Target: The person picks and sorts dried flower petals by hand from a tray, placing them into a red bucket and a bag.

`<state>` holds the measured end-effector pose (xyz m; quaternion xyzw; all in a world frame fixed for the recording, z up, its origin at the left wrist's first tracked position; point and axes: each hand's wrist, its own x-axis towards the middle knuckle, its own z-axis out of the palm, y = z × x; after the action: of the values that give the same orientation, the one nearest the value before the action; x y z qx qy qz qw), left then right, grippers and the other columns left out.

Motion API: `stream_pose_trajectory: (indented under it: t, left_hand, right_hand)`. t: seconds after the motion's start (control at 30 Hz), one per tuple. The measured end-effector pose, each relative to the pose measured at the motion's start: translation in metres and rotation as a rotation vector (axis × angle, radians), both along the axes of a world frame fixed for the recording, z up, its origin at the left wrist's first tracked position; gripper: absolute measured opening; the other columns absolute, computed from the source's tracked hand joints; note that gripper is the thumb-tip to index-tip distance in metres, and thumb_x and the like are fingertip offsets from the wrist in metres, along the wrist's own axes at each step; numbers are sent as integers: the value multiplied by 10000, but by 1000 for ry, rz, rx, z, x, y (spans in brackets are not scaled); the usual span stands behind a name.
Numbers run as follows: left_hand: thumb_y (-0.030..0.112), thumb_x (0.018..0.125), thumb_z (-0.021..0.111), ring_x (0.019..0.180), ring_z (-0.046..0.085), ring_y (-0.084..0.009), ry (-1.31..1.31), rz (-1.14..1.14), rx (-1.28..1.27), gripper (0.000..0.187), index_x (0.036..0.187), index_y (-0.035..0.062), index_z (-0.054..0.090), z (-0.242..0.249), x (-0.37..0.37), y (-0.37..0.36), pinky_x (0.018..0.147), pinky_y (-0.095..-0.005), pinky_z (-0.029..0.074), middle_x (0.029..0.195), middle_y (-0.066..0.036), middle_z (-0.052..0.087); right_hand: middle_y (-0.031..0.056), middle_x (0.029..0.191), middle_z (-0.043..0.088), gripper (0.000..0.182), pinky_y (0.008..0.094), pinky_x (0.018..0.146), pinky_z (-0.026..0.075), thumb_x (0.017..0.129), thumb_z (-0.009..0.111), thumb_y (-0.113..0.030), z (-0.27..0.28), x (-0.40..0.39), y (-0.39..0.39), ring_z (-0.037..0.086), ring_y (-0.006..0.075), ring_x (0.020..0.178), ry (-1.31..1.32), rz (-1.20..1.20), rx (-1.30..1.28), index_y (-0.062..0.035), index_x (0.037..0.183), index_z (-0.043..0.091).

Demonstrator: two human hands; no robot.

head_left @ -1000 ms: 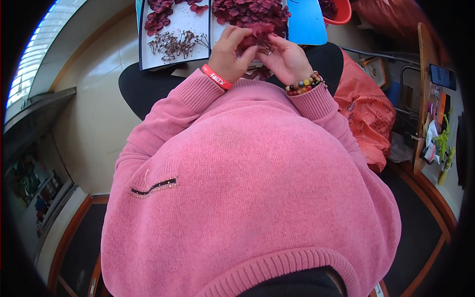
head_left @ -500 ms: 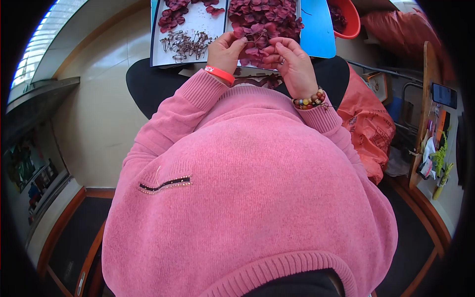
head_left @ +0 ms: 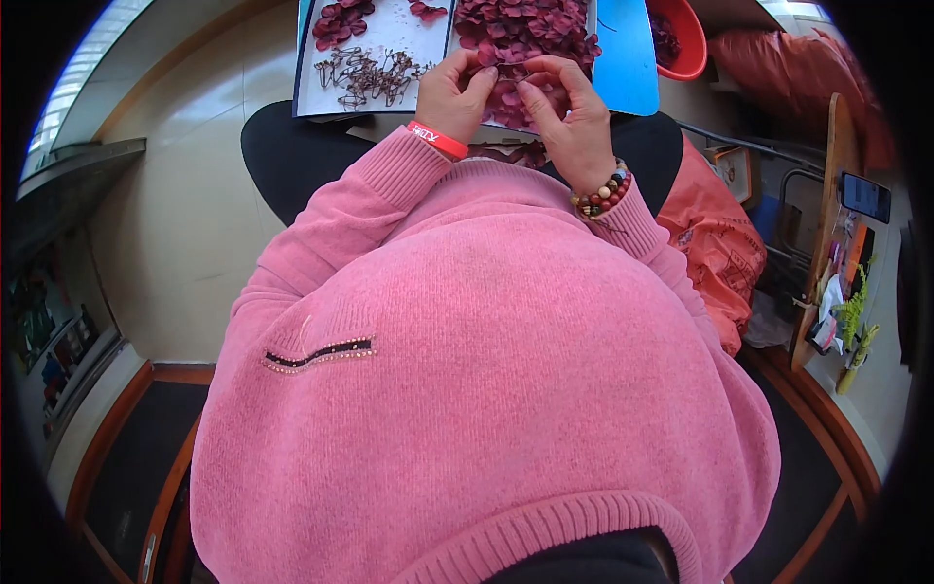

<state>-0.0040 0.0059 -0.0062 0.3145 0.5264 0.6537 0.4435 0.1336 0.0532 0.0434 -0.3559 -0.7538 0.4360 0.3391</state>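
Note:
Both hands meet over the near edge of a white tray [head_left: 413, 41] with a divider. With thumb and index finger pressed together, my left hand [head_left: 453, 97] pinches one end of a thin stem [head_left: 509, 66]. My right hand [head_left: 574, 122] is closed in a pinch on the other end, its fingertips partly hiding it. Dark red fabric-like petals [head_left: 525, 27] are heaped in the right compartment, just beyond and below the fingers. In the left compartment lie a tangle of brown bare stems [head_left: 368, 78] and a few petal clusters [head_left: 341, 21].
A blue board [head_left: 626, 58] lies right of the tray, and a red bowl [head_left: 689, 44] with petals stands beyond it. Red plastic bags [head_left: 720, 234] sit on the right. A phone [head_left: 865, 197] is near a wooden edge [head_left: 827, 214] at far right.
My right hand's fingers have drawn together into a pinch near the left fingertips. The thin stem now spans between both hands. The whole view has shifted slightly.

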Motion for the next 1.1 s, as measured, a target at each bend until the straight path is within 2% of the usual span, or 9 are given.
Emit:
stream_pose_trajectory:
  t: [0.13, 0.23, 0.33, 0.43, 0.63, 0.73, 0.83, 0.93, 1.1]
  left_hand:
    - [65, 852, 546, 636, 548, -63, 85, -28, -11, 119, 943, -7, 572, 2, 1, -3, 571, -200, 458, 741, -21, 598]
    - [65, 855, 546, 620, 554, -66, 113, -36, -29, 116, 944, -6, 571, 3, 2, -2, 562, -197, 459, 731, -21, 601]
    - [73, 849, 557, 609, 550, -63, 152, -29, -36, 123, 939, -8, 576, 2, 2, -1, 559, -192, 455, 722, -18, 600]
    - [86, 842, 570, 600, 550, -65, 159, -24, -42, 131, 931, -8, 585, 2, 5, -1, 555, -190, 449, 719, -22, 602]
    - [109, 836, 578, 588, 562, -89, 78, -150, -152, 141, 919, -4, 594, -10, -1, 2, 546, -210, 445, 721, -37, 611]
    - [114, 839, 571, 584, 567, -101, -19, -168, -183, 136, 905, -3, 588, -2, 1, 2, 553, -221, 448, 717, -47, 613]
    - [110, 843, 558, 579, 570, -110, -38, -153, -204, 122, 887, -2, 579, 2, 0, 0, 566, -229, 452, 707, -55, 612]
    - [99, 834, 546, 597, 564, -91, -76, -154, -182, 108, 881, 9, 583, 3, -3, 1, 545, -216, 447, 714, -45, 611]
    - [75, 839, 508, 588, 575, -125, -104, -175, -126, 96, 861, 0, 565, 8, -3, 0, 585, -244, 464, 702, -59, 605]
  right_hand:
    - [42, 752, 585, 212, 218, 519, 434, 776, 619, -47, 7, 0, -5, 543, 93, 590, -51, 47, -91, -58, 984, 583]
    - [78, 782, 598, 183, 282, 563, 471, 757, 618, -51, -12, 5, 7, 603, 203, 659, -137, 108, 365, -69, 938, 602]
    - [97, 807, 593, 139, 325, 606, 482, 739, 616, -57, -7, 8, 6, 600, 281, 705, -228, 60, 387, -79, 876, 620]
    - [76, 780, 579, 113, 325, 595, 472, 732, 623, -69, -7, 8, 5, 590, 252, 688, -140, 49, 301, -86, 844, 628]
    - [87, 844, 521, 83, 312, 688, 427, 739, 620, -48, 3, 9, 3, 513, 249, 810, -262, -66, 529, -66, 820, 620]
    - [102, 884, 501, 74, 318, 740, 409, 761, 600, -34, -4, 10, 7, 485, 255, 863, -143, -29, 390, -49, 834, 604]
    - [103, 890, 511, 99, 317, 746, 411, 777, 580, -25, -5, 14, 13, 489, 243, 876, -25, -222, 351, -40, 874, 587]
    - [93, 915, 520, 125, 303, 767, 410, 792, 553, -10, -1, 22, 23, 492, 235, 897, -30, -207, 444, -44, 911, 577]
    - [107, 881, 601, 202, 294, 680, 470, 780, 542, 12, -6, 24, 29, 596, 217, 754, 3, -41, 244, -19, 977, 573]
